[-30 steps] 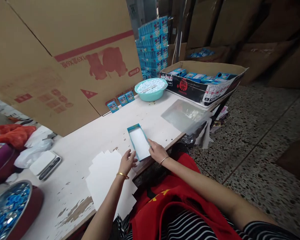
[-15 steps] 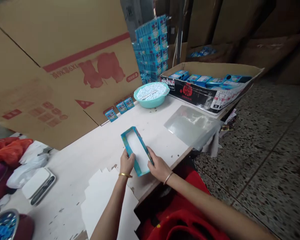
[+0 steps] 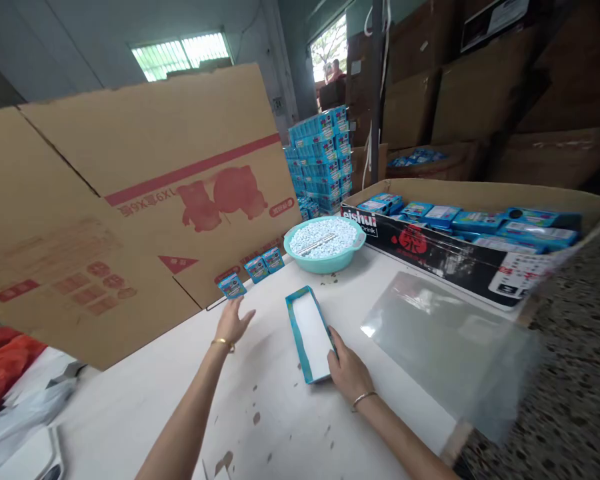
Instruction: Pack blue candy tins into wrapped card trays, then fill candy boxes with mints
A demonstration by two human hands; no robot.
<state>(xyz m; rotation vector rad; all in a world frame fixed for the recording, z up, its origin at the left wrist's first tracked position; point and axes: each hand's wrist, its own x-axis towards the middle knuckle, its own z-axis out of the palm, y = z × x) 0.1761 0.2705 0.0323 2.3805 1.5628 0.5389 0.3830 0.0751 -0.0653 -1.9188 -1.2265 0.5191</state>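
Observation:
My right hand [image 3: 349,368] grips the near right wall of a shallow blue box tray [image 3: 301,347] with a white inside, at the middle of the table. Fingers apart, my left hand [image 3: 233,323] reaches out just short of a small blue packet [image 3: 232,285] that leans against the big cardboard carton. Two more blue packets [image 3: 264,265] lean there side by side, a little to the right. Beyond the tray stands a turquoise basin [image 3: 322,264] full of small pale-blue pieces, with a metal tool [image 3: 318,245] lying on top.
A large brown carton [image 3: 145,247] walls off the left back. At the right, an open carton [image 3: 425,250] holds several blue boxes. Clear plastic sheets [image 3: 440,347] hang over the table's right edge. Stacked blue boxes [image 3: 320,157] rise behind, and a white device [image 3: 27,460] sits lower left.
My left hand has let go of the tray and moved forward and left toward the packets. My right hand still holds the tray, and the view has tilted up.

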